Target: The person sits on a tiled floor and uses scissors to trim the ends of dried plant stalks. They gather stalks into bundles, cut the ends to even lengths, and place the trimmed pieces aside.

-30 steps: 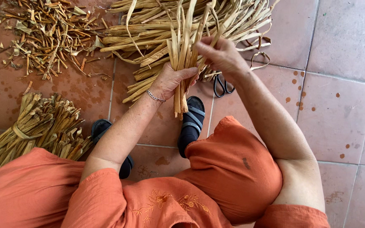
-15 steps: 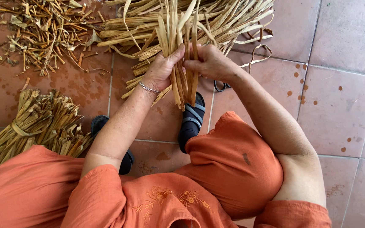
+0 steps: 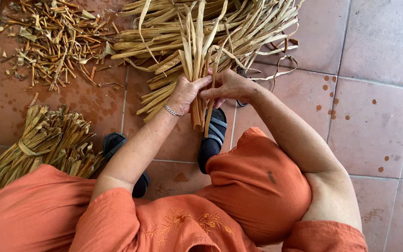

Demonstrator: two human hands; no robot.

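Left hand (image 3: pixel 187 93) reaching forward from lower left, forearm angling up and right, thin chain bracelet (image 3: pixel 173 111) sitting at wrist, fingers curling closed in grip. Right hand (image 3: pixel 227 86) coming in from right, elbow bending sharply, forearm running up and left, fingers pinching together. Both hands meeting, fingertips touching, held out in front of knees.
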